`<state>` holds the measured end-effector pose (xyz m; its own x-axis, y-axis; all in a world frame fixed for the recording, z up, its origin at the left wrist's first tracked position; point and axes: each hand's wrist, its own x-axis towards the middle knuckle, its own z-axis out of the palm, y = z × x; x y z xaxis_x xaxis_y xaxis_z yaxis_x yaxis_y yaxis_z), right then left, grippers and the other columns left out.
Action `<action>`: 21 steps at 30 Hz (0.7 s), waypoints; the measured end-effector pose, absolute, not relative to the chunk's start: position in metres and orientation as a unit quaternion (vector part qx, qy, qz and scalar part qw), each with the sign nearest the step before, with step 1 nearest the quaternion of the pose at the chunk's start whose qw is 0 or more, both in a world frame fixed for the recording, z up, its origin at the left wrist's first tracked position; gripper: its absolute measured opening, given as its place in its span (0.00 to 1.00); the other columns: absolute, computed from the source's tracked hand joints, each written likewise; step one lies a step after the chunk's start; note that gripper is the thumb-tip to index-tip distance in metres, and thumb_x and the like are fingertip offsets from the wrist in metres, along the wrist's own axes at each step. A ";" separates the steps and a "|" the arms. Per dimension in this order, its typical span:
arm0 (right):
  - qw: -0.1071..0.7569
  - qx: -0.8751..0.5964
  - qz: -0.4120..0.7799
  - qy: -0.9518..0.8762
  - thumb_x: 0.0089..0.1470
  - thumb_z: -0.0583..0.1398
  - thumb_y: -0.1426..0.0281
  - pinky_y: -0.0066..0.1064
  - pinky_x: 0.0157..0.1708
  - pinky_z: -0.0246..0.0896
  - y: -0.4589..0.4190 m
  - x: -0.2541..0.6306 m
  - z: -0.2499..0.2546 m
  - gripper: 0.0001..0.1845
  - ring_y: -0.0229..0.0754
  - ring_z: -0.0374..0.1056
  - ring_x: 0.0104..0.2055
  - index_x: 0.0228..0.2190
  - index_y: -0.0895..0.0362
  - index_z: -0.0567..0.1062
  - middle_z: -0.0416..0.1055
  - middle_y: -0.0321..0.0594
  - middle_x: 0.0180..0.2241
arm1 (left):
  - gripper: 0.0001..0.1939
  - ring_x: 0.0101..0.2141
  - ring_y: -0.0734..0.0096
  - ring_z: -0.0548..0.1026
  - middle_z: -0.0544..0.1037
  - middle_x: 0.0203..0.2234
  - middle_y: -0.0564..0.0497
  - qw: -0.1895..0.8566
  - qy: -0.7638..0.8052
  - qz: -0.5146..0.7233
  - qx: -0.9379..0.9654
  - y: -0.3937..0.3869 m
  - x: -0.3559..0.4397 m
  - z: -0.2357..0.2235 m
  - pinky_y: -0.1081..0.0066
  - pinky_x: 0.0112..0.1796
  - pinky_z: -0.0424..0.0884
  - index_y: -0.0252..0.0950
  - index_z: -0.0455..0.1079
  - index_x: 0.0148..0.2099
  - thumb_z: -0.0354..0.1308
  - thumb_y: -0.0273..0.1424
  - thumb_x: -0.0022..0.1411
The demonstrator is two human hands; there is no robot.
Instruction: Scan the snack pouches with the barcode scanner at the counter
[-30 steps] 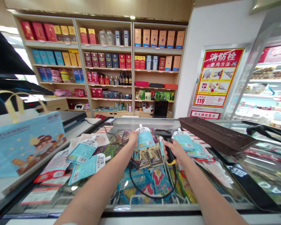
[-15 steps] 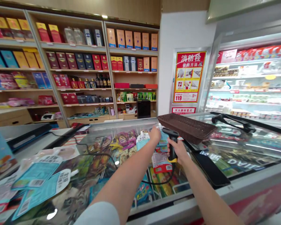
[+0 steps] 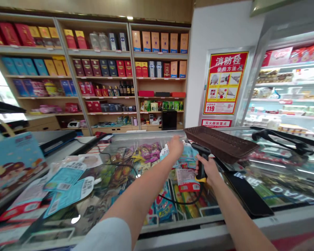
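My right hand (image 3: 208,169) grips the handle of a black barcode scanner (image 3: 201,162) with a yellow band near its base. My left hand (image 3: 176,149) reaches far over the glass-topped chest freezer (image 3: 125,139), its fingers curled; their tips are hidden behind the hand. Just left of it shows a blue-and-white spout pouch (image 3: 164,151), partly covered by my arm. Between my hands lie several blue pouches (image 3: 189,153). Nearer me is a red-and-white packet (image 3: 187,180) with a barcode. The scanner's black cable (image 3: 176,202) loops across the glass.
More blue spout pouches (image 3: 74,190) lie on the glass at left, beside a blue picture box (image 3: 18,157). A brown woven basket (image 3: 222,143) stands at the back right, above a black flat tray (image 3: 247,191). Shelves of boxes (image 3: 102,68) line the wall.
The view has turned left, so the scene sits further right. My left hand has shifted slightly left relative to the pouches, showing more of those between my hands. The scanner stays in my right hand.
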<state>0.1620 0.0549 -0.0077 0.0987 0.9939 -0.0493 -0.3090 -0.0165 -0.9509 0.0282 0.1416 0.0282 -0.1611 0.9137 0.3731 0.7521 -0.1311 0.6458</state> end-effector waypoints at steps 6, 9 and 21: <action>0.565 -0.411 0.577 -0.423 0.38 0.70 0.59 0.26 0.13 0.61 0.053 0.121 0.004 0.20 0.34 0.61 0.14 0.27 0.55 0.67 0.66 0.30 0.15 | 0.10 0.39 0.57 0.75 0.78 0.32 0.45 0.089 0.698 0.404 0.584 0.086 -0.124 0.027 0.66 0.42 0.66 0.38 0.71 0.36 0.64 0.31 0.50; 0.541 -0.394 0.597 -0.443 0.37 0.70 0.60 0.26 0.12 0.61 0.052 0.086 0.008 0.20 0.33 0.61 0.14 0.26 0.56 0.66 0.66 0.30 0.16 | 0.10 0.40 0.55 0.75 0.78 0.33 0.44 0.024 0.756 0.363 0.544 0.048 -0.215 0.026 0.66 0.42 0.66 0.38 0.70 0.34 0.65 0.31 0.47; 0.445 -0.341 0.651 -0.512 0.43 0.66 0.64 0.26 0.11 0.59 0.038 -0.042 0.015 0.14 0.32 0.59 0.12 0.23 0.56 0.66 0.65 0.29 0.14 | 0.21 0.43 0.42 0.75 0.78 0.35 0.37 -0.011 0.900 0.224 0.374 -0.049 -0.400 0.023 0.60 0.40 0.67 0.38 0.64 0.29 0.71 0.34 0.32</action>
